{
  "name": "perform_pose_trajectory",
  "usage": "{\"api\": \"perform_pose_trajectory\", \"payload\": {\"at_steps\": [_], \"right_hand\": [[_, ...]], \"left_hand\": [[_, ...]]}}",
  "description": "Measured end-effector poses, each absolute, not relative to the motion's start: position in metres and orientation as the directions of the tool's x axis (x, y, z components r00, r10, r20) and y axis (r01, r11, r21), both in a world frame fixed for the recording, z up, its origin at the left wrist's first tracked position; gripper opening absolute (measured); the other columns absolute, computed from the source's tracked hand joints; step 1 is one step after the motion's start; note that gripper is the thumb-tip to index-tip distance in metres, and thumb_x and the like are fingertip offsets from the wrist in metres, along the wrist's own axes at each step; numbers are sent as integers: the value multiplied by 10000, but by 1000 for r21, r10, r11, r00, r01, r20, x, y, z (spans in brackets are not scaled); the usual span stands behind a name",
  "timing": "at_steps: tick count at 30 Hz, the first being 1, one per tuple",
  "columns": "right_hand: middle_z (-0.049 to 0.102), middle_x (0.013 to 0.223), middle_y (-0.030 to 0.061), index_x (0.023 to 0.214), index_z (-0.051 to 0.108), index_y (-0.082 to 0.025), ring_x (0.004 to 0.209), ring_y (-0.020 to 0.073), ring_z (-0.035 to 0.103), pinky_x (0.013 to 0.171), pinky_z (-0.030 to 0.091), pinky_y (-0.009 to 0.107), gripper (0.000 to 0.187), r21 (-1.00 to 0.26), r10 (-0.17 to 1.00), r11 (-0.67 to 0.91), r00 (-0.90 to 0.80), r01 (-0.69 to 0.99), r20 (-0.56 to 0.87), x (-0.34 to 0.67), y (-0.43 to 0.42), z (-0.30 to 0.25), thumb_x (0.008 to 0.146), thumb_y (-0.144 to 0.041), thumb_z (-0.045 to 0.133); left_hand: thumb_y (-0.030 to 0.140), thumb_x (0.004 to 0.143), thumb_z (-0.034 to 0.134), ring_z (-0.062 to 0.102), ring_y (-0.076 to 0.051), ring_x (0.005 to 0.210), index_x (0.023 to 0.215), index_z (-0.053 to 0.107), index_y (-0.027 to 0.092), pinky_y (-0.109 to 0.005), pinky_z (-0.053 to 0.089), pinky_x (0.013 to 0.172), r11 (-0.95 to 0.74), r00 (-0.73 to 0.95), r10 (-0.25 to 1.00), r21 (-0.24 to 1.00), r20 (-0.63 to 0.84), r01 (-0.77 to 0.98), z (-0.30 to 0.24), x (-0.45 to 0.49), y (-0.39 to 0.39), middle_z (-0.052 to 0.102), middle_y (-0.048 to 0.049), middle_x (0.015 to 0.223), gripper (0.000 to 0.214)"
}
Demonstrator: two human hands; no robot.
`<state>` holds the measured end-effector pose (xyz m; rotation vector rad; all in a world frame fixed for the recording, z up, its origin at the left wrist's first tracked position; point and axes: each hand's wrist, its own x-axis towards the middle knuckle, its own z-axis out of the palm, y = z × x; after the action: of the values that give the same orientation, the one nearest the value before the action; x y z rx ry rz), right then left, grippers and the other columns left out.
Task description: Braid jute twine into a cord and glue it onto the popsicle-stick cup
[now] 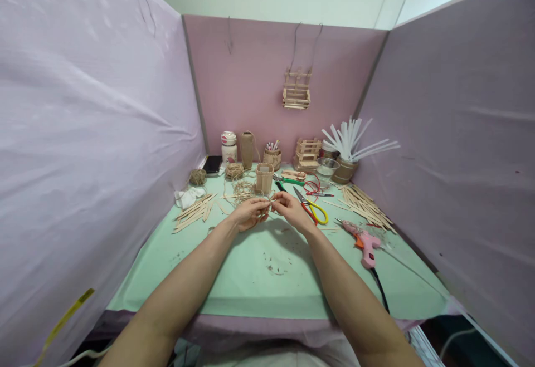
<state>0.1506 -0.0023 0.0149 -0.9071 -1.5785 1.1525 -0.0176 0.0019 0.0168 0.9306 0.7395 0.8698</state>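
Observation:
My left hand (252,213) and my right hand (288,209) meet above the middle of the table, fingertips almost touching. Both are closed in a pinch on a thin, pale strand that looks like jute twine (271,202); most of it is hidden by the fingers. Just behind them stands a small wooden-stick cup (264,179), upright and apart from the hands. Loose loops of twine (244,190) lie to its left. To the right of my right hand are scissors (311,206) with yellow and red handles.
Wooden sticks lie in piles at left (194,213) and right (368,206). A pink glue gun (366,244) rests at the right, its cord running off the front edge. Along the back stand a bottle (229,148), a twine spool (247,151) and a holder of white glue sticks (346,171).

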Motion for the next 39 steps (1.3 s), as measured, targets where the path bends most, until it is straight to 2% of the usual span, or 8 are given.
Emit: {"api": "perform_pose_trajectory", "payload": {"at_steps": [6, 16, 33, 37, 39], "right_hand": [[502, 634, -26, 723, 587, -160, 584, 94, 418, 558, 321, 230, 272, -943, 933, 308, -238, 130, 272, 154, -3, 17, 735, -432, 595], [458, 586, -35, 687, 570, -163, 550, 92, 374, 522, 298, 225, 272, -948, 950, 279, -188, 155, 249, 157, -1, 17, 704, -433, 597], [410, 534, -48, 602, 513, -178, 533, 94, 359, 509, 303, 216, 143, -938, 957, 266, -179, 224, 229, 160, 2, 13, 674, -300, 533], [495, 609, -25, 686, 563, -177, 589, 114, 440, 569, 355, 233, 179, -899, 941, 323, -204, 297, 270, 164, 4, 16, 727, -347, 523], [577, 734, 16, 781, 595, -175, 688, 143, 504, 646, 386, 258, 227, -830, 933, 358, -131, 427, 335, 176, 6, 17, 758, -386, 513]], "left_hand": [[175, 637, 745, 503, -63, 631, 759, 644, 132, -227, 438, 660, 298, 429, 896, 873, -116, -386, 17, -15, -1, 545, 4, 677, 164], [146, 653, 730, 549, -84, 657, 756, 607, 142, -269, 469, 694, 322, 435, 898, 779, -70, -538, 24, -14, -5, 580, -4, 719, 160], [120, 666, 709, 558, -94, 671, 743, 573, 143, -268, 476, 688, 327, 428, 903, 719, -45, -613, 29, -15, -8, 574, -2, 709, 158], [131, 682, 703, 568, -99, 681, 753, 564, 145, -268, 488, 684, 337, 439, 897, 714, -46, -613, 26, -17, -5, 581, -6, 726, 157], [138, 689, 702, 573, -95, 673, 768, 562, 148, -256, 495, 669, 332, 410, 909, 721, -74, -608, 23, -18, -1, 582, -6, 729, 161]]}}
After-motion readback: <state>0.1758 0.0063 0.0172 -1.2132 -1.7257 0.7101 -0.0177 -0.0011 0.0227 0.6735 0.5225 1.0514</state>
